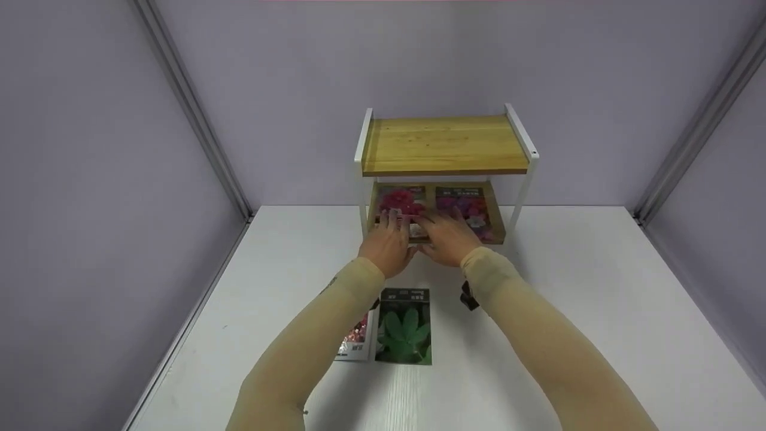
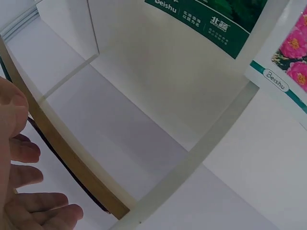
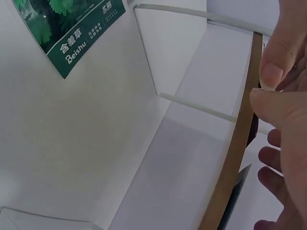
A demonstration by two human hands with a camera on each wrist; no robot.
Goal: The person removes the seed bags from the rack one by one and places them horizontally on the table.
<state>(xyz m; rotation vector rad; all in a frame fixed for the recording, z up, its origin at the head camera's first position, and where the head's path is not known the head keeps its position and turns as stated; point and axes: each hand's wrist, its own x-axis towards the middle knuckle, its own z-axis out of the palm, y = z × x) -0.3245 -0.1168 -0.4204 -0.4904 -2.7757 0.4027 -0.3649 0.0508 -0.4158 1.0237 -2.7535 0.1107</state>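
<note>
Arms (image 1: 311, 335) outstretched, left hand (image 1: 386, 245) beside right hand (image 1: 450, 238)

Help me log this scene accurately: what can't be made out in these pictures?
Head view: part of the red-flower packet, behind the left hand.
Head view: much of the pink-flower packet, behind the left forearm.
Left wrist view: part of that same packet, cut off by the right edge.
Right wrist view: part of the green-leaf packet, cut off by the top edge.

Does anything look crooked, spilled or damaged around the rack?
Nothing stands out: the rack stands upright, the green-leaf packet lies flat on the table, and no spill or damage shows. The left hand and right hand partly cover the rack's packets.
</note>
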